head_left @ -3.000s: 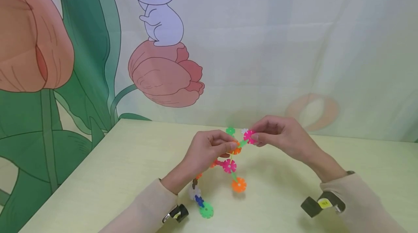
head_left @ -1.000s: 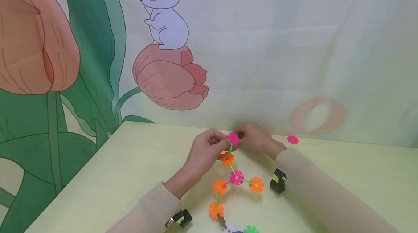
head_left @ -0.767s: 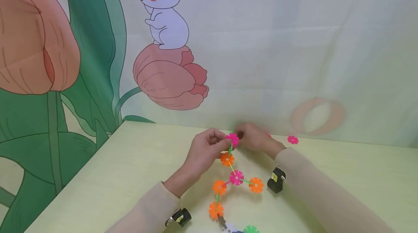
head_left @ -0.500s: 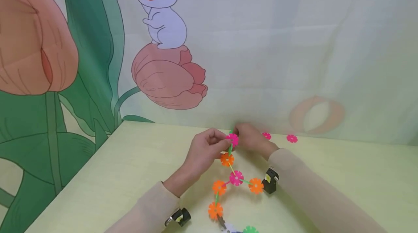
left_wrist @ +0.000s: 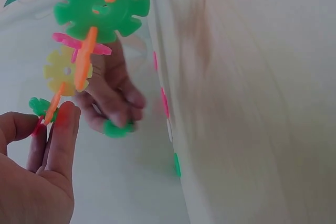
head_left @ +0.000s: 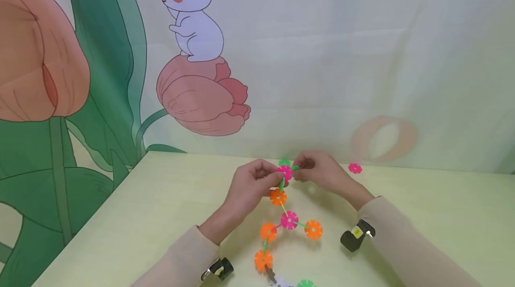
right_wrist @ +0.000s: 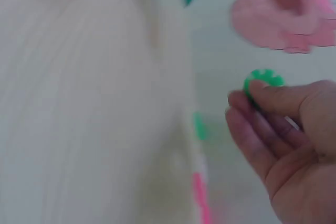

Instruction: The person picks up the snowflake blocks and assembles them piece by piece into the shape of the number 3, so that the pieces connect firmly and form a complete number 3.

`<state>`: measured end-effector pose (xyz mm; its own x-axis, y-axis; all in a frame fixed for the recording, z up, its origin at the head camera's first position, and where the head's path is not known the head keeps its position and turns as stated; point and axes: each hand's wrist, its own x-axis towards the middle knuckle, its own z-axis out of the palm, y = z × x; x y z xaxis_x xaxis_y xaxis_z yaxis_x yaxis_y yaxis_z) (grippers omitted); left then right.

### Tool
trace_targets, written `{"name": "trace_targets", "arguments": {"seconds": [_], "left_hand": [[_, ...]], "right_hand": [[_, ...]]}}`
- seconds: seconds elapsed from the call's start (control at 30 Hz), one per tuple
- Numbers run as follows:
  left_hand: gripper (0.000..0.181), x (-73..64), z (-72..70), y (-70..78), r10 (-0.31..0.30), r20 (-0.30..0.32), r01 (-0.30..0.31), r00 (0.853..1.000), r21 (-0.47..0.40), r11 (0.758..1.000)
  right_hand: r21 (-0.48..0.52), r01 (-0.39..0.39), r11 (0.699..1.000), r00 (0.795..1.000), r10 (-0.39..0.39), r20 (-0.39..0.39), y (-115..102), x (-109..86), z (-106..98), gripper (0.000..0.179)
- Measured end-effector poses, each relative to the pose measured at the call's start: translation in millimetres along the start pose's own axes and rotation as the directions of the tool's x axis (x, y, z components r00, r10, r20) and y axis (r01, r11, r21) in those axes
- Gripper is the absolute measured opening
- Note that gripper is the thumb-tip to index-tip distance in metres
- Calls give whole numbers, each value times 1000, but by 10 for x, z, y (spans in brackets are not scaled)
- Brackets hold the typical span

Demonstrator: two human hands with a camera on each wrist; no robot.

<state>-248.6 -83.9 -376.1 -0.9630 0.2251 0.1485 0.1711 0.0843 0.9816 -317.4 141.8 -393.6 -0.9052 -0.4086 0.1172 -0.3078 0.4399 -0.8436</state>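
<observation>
My left hand [head_left: 247,191] pinches the top of a branched chain of notched plastic flower discs, at a pink disc [head_left: 285,172]. Below it the chain runs through an orange disc [head_left: 278,197] to another pink disc [head_left: 289,220]. There it splits: one branch ends in an orange disc [head_left: 313,230] on the right, the other goes down through orange discs [head_left: 263,260] past the lower edge. Just right of the held end, my right hand [head_left: 323,170] pinches a single green disc [right_wrist: 264,77] between thumb and fingers. The green disc's edge is close beside the pink one.
Near the back edge of the pale table [head_left: 434,215] lie a loose green disc [head_left: 284,162] and a loose pink disc [head_left: 355,168]. A printed curtain [head_left: 306,77] hangs right behind the table. Wrist cameras [head_left: 357,235] sit under both sleeves.
My left hand has shifted its hold up to the pink end disc, which the right hand held earlier. The right hand has come back from the table's rear with a green disc.
</observation>
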Motion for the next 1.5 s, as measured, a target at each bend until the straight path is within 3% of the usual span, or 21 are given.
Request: {"name": "trace_targets", "arguments": {"seconds": [0.13, 0.37, 0.57, 0.83, 1.17, 1.5], "left_hand": [[15, -13, 0, -13, 7, 21, -6, 1000, -18, 1000], [15, -43, 24, -5, 10, 48, -10, 999, -8, 1000], [15, -55, 33, 33, 23, 65, -24, 998, 10, 1000], [16, -56, 33, 60, 31, 73, -31, 997, -11, 999], [16, -51, 33, 72, 9, 84, -2, 996, -72, 997], [14, -45, 34, 91, -13, 77, 19, 997, -81, 996]], "right_hand": [[114, 53, 992, 998, -51, -26, -182, -227, -148, 14], [13, 132, 991, 987, -130, -97, -355, -489, -266, 12], [68, 176, 982, 978, -167, -126, -395, -524, -286, 15], [55, 370, 928, 918, -355, -178, -403, -515, -246, 16], [68, 346, 936, 925, -328, -189, -392, -513, -199, 16], [15, 364, 931, 907, -351, -233, -404, -514, -127, 18]]}}
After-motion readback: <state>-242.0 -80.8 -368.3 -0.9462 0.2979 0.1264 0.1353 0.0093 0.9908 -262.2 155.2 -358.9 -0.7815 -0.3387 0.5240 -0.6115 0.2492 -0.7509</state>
